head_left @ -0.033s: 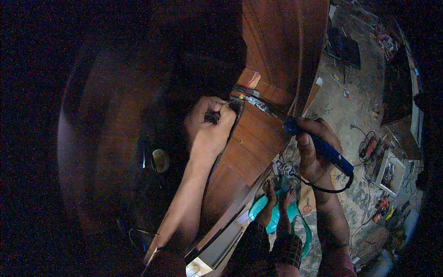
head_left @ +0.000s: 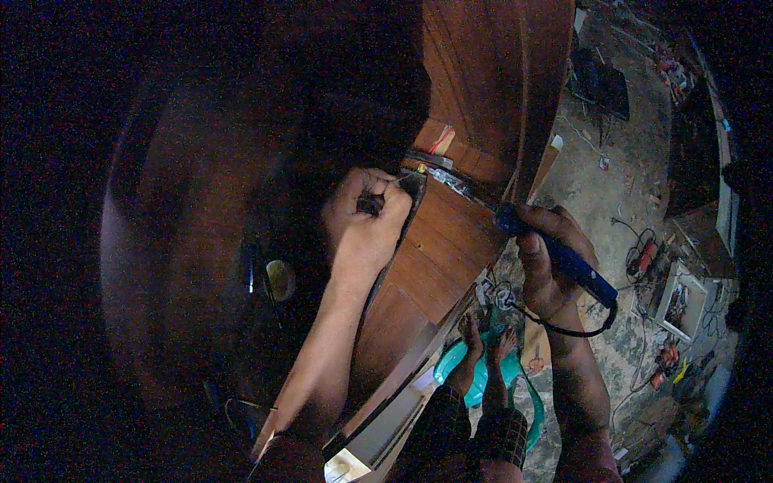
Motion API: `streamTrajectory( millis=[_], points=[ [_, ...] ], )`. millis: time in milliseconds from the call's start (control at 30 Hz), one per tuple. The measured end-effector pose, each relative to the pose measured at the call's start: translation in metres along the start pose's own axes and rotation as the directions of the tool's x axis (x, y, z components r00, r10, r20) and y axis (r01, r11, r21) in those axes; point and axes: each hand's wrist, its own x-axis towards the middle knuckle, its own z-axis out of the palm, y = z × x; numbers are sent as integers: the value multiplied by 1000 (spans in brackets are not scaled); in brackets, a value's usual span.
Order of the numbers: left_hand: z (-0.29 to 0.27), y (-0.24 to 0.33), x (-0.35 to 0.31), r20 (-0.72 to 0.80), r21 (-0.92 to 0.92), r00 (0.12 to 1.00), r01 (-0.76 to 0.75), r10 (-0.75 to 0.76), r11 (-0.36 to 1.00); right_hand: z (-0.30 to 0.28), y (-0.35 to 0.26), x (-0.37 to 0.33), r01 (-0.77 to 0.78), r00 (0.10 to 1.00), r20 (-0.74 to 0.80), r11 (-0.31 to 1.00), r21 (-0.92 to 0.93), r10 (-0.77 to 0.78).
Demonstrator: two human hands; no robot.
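My right hand [head_left: 554,262] is wrapped around the blue handle of a soldering iron [head_left: 576,270], whose black cord loops down from the handle's end. Its metal shaft points left, over the edge of a brown wooden panel [head_left: 439,253]. Near the shaft's end a small yellow spot [head_left: 421,169] shows beside clear, shiny material [head_left: 449,182]. Across the panel's dark inner edge, my left hand [head_left: 370,205] is closed in a pinch. A thin wire [head_left: 407,175] runs from its fingertips toward the yellow spot; whether it touches the iron is too small to tell.
Dark wooden cabinet surfaces rise above and left, with a reddish wire [head_left: 441,141] near the joint. A turquoise plastic piece [head_left: 475,366] lies by my feet. On the right floor are a white frame [head_left: 683,302], a red tool [head_left: 646,258] and loose cables.
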Motion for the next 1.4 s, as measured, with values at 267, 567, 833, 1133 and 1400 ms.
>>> streamTrajectory(
  millis=[267,567,833,1133,1400],
  points=[
    [3,-3,0,-39,-46,999,-20,18,999,-2,2,0,7,1000,-6,1000,13,-7],
    [1,-1,-1,-36,-14,999,-27,27,1000,1,2,-2,8,1000,-13,1000,8,-8],
    [2,0,-1,-29,-42,999,15,-16,999,-1,0,-1,-1,1000,0,1000,24,1],
    [2,2,-1,-15,-53,1000,26,-27,998,0,8,0,115,993,6,993,2,-115],
    [3,4,2,-8,-82,1000,-1,1,997,-1,6,-2,-44,999,-21,998,49,45]
  ],
)
